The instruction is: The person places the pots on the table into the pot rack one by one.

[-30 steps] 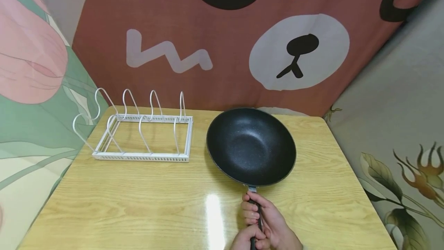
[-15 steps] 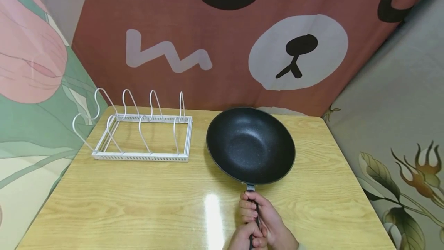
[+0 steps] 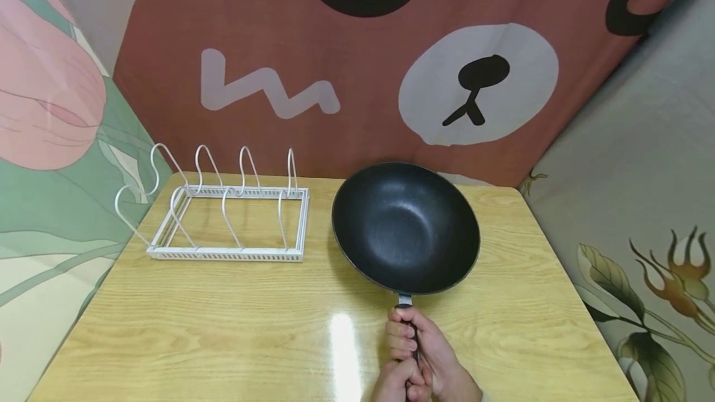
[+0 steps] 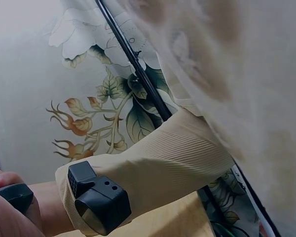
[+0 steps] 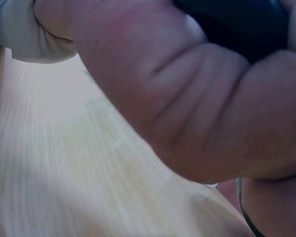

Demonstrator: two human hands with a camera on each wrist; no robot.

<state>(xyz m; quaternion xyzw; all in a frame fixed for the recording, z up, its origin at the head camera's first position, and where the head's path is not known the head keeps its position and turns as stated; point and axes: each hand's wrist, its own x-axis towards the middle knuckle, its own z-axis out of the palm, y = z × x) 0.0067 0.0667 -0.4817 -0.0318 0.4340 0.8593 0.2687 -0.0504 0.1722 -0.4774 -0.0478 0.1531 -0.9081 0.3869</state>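
Your right grip (image 3: 434,347) wraps the black handle (image 3: 414,331) of the wok (image 3: 406,228); your left grip (image 3: 399,381) curls round it just behind. Ahead, the round wok tilts its dark, glossy inside toward you, right of a white rack (image 3: 226,254) with wire loops on the wooden bench (image 3: 212,327).

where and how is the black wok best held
Probably by its handle, taken from the near side with fingers wrapped around it: the handle is slim and points that way, whereas the bowl of the black wok is broad and rounded, with only a thin rim to pinch.
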